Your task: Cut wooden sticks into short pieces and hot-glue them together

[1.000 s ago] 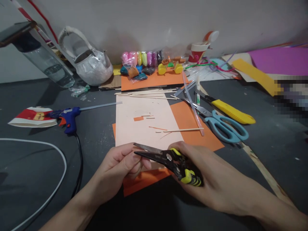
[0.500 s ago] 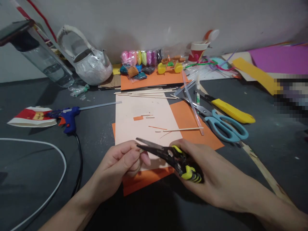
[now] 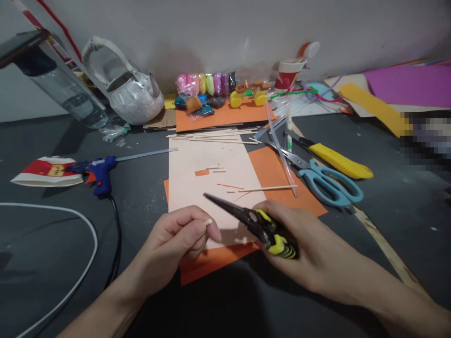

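My left hand (image 3: 183,232) is closed in a pinch, with a small pale piece (image 3: 207,222) like a bit of wooden stick showing between thumb and forefinger. Wrapped round the black and yellow handles of long-nosed pliers (image 3: 246,217) is my right hand (image 3: 303,241). The pliers' jaws are together and point up and left, just above and apart from the pale piece. Beneath both hands lies a cream sheet (image 3: 190,192) over orange paper (image 3: 289,169). A thin wooden stick (image 3: 268,189), an orange scrap (image 3: 202,172) and several short stick pieces rest on the sheet.
Blue-handled scissors (image 3: 331,185) and a yellow utility knife (image 3: 341,161) lie at right. A blue glue gun (image 3: 102,176) with its cord is at left. Behind stand a silver kettle (image 3: 136,98), a clear bottle (image 3: 70,89) and colourful clay packets (image 3: 207,84). Thin sticks (image 3: 214,136) lie across the sheet's far edge.
The pliers have closed their jaws and moved slightly up, away from my left fingers. The pale piece in my left pinch now shows clearly; the left hand has barely moved.
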Tool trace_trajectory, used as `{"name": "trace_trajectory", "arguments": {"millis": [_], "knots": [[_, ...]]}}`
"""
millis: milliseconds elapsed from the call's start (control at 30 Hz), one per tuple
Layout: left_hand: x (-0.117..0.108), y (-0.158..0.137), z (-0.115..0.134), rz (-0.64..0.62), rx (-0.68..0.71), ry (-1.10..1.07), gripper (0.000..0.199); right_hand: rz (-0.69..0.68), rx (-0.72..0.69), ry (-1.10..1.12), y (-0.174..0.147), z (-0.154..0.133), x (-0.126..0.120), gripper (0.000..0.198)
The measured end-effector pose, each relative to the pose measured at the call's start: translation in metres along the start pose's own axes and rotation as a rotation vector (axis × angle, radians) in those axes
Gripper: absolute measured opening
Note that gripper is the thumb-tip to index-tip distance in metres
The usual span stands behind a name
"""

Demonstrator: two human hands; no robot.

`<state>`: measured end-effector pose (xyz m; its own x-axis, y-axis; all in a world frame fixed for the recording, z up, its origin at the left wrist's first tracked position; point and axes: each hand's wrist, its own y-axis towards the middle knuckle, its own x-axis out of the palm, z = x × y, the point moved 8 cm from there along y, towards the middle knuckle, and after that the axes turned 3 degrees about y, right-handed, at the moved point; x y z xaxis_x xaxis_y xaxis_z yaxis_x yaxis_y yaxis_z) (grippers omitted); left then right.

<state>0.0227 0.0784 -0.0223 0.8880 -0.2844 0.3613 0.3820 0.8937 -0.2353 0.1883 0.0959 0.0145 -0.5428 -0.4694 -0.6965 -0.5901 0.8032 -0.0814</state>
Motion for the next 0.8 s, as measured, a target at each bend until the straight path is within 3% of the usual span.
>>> {"name": "trace_trajectory", "arguments": {"millis": [267,500,800], "knots": [[-0.013,-0.003,0.000,0.178,0.029,0.123,0.023,-0.033,0.003,-0.043,0.003,-0.002,0.006,0.029],[-0.020,-0.006,0.008,0.306,0.124,0.307,0.019,-0.037,-0.021,-0.068,0.002,-0.007,0.009,0.019],[-0.015,-0.005,0.006,0.355,0.147,0.243,0.011,-0.004,-0.003,-0.059,-0.001,-0.001,0.010,0.022]]}}
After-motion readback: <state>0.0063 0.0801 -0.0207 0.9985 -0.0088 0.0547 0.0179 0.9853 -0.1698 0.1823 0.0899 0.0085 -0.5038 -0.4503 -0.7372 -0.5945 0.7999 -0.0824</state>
